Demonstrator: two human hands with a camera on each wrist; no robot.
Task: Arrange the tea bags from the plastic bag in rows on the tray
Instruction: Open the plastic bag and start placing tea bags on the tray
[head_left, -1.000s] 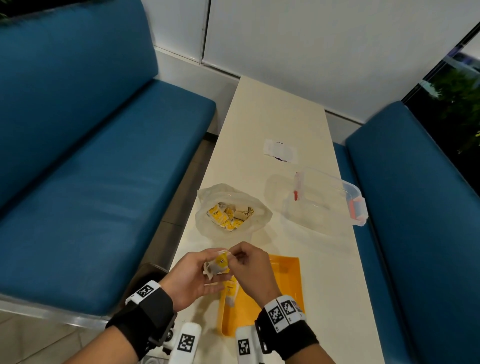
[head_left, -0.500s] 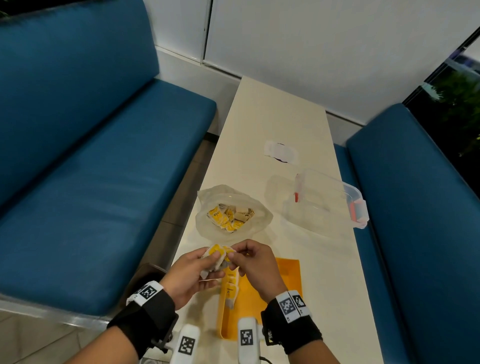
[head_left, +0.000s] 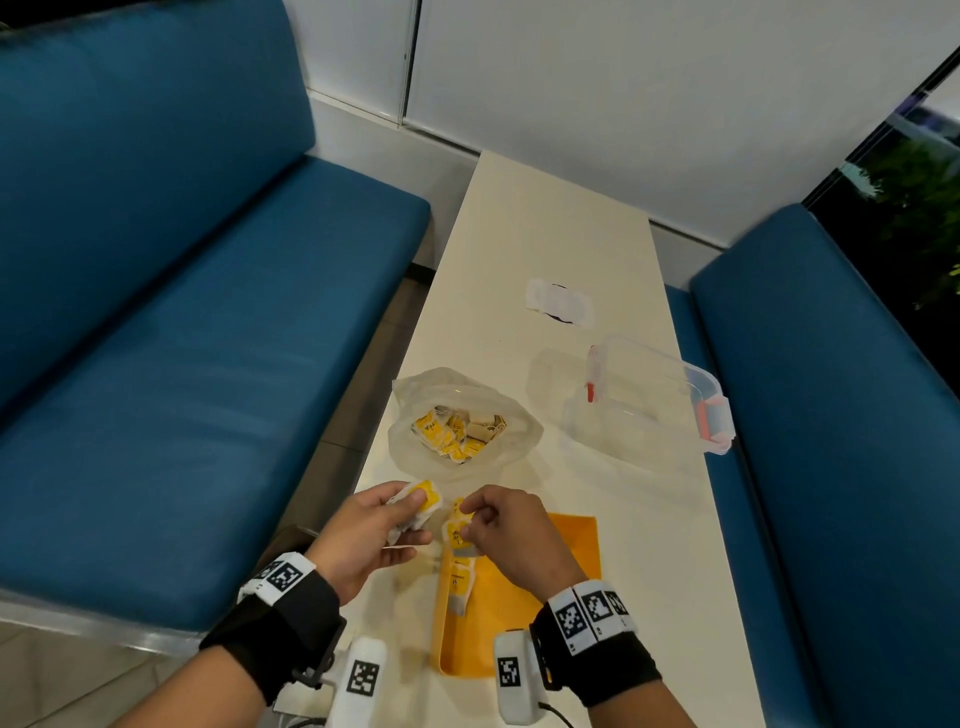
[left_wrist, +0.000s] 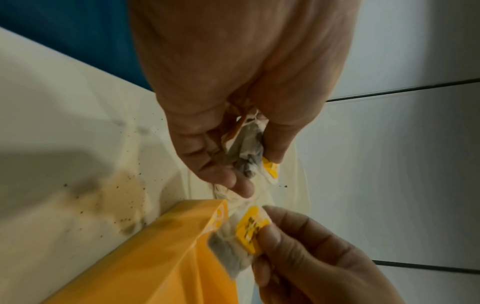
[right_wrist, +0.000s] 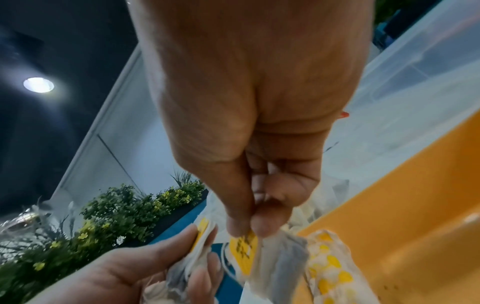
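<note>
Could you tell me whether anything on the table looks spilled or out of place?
Yes: dark specks and a tan smudge lie on the table beside the tray, like loose tea spilled from a bag.

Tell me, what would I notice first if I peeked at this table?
Probably the two hands in the middle: the left hand holds a bunch of small yellow-tagged paper tea bags, and the right hand pinches one tea bag over the bright orange plastic tray. Just beyond lies an open clear plastic bag with more.
</note>
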